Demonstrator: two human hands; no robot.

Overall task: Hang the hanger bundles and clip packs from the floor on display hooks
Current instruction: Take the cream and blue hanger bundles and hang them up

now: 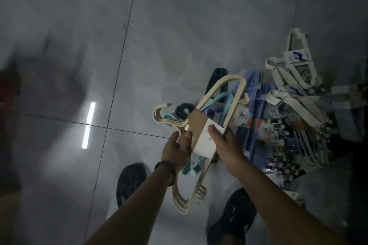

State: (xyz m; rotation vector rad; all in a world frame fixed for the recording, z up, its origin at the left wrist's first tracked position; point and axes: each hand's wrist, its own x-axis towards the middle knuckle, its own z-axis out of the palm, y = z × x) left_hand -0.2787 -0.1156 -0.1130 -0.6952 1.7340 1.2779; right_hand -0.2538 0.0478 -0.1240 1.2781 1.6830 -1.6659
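Left of the pile point(294, 129), open floor point(139, 36) gave wide passage. The held bundle point(199, 123) hung across the pile's near-left edge, blocking that side. Shoes point(130, 183) stood nearer than the pile.

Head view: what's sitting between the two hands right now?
In the head view, the cream hanger bundle fills that gap: its cardboard-and-white paper band lies between the left hand and right hand, both gripping it.

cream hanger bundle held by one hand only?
No, both the left hand and the right hand grip the cream hanger bundle at its cardboard sleeve.
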